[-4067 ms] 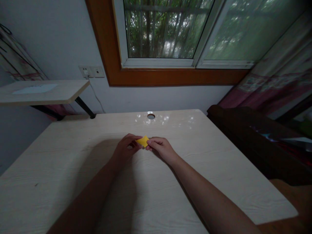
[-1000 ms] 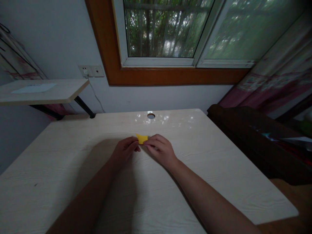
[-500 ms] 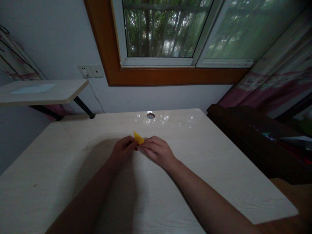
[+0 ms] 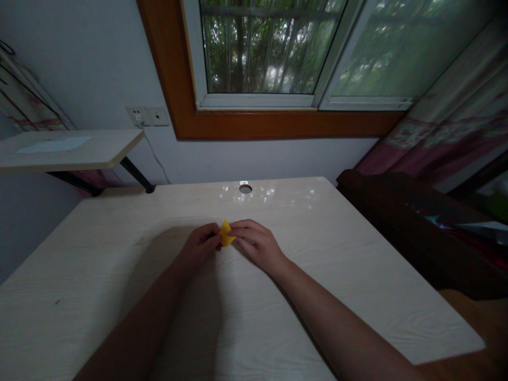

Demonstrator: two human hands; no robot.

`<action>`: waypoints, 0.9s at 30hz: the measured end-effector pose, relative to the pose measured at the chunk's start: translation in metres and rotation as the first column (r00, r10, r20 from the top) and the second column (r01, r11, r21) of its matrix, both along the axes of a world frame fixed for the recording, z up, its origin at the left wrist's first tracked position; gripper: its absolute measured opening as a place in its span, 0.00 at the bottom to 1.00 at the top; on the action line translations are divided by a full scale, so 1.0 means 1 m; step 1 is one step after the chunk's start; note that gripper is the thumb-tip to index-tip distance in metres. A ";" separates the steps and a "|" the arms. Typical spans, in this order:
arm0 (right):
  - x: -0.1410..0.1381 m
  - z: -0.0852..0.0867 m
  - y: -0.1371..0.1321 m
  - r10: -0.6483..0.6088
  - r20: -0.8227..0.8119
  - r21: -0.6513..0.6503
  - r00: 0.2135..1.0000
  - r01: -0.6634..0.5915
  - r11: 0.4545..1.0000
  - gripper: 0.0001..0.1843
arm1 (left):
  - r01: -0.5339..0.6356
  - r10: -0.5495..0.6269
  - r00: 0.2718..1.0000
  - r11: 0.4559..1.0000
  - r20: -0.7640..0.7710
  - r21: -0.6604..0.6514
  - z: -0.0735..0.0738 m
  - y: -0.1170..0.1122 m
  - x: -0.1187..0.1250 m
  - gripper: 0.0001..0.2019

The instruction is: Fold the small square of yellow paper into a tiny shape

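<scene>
A small folded yellow paper (image 4: 225, 234) sits between my two hands, low over the middle of a pale wooden table (image 4: 119, 275). My left hand (image 4: 200, 246) pinches its left side with curled fingers. My right hand (image 4: 257, 244) grips its right side, fingers bent over the paper's edge. Only a small pointed part of the paper shows between the fingertips.
A round cable hole (image 4: 245, 188) lies at the table's far edge under a wood-framed window (image 4: 254, 124). A raised side shelf (image 4: 67, 148) stands at the left, wall sockets (image 4: 147, 115) behind it. Dark furniture (image 4: 416, 227) and a curtain (image 4: 448, 132) are at the right.
Both hands have kept hold of the yellow paper and turned and refolded it; less of it shows now, with a point sticking up between the fingertips.
</scene>
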State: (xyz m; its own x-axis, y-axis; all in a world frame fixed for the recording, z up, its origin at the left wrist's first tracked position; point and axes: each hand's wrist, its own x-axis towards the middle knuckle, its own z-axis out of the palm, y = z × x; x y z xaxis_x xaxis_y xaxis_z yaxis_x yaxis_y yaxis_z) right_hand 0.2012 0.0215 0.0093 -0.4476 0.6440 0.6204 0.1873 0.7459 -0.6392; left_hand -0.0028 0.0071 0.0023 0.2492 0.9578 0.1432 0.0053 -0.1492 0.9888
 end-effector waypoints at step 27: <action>0.001 -0.004 0.003 0.041 -0.005 -0.068 0.999 -0.042 0.997 0.11 | 0.058 -0.060 0.998 0.996 -0.030 -0.071 -0.002 0.004 0.002 0.10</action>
